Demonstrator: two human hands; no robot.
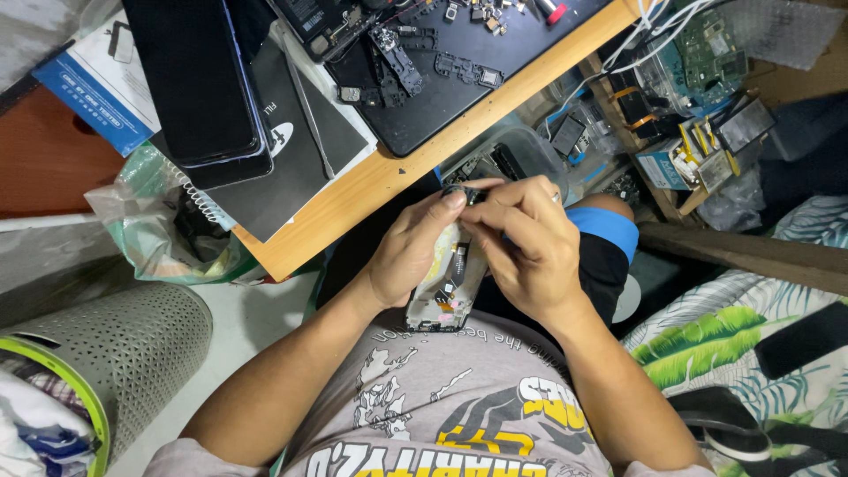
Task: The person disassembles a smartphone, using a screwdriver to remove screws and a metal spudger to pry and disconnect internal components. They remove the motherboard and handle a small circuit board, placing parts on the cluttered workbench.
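Head view, looking straight down over the person's lap. The wooden desk (371, 190) runs diagonally across the upper half, its edge just above the hands. On it lies a black work mat (459, 97) strewn with small dark phone parts, and to the left of the mat a stack of flat black panels and phones (199, 84) rests on dark sheets. A perforated grey bin (124, 353) stands at lower left, with a crumpled plastic bag (150, 230) above it beside the desk corner. Clear plastic boxes (530, 155) of components sit below the desk edge, upper centre-right. The opened phone frame (450, 287) is held over the lap, between both hands, its inner side with circuitry facing up. The left hand (411, 256) is wrapped around the frame's left edge, thumb lying along its top end. The right hand (526, 243) is curled over the frame's upper right, fingertips drawn together at the top end; what they pinch cannot be told.
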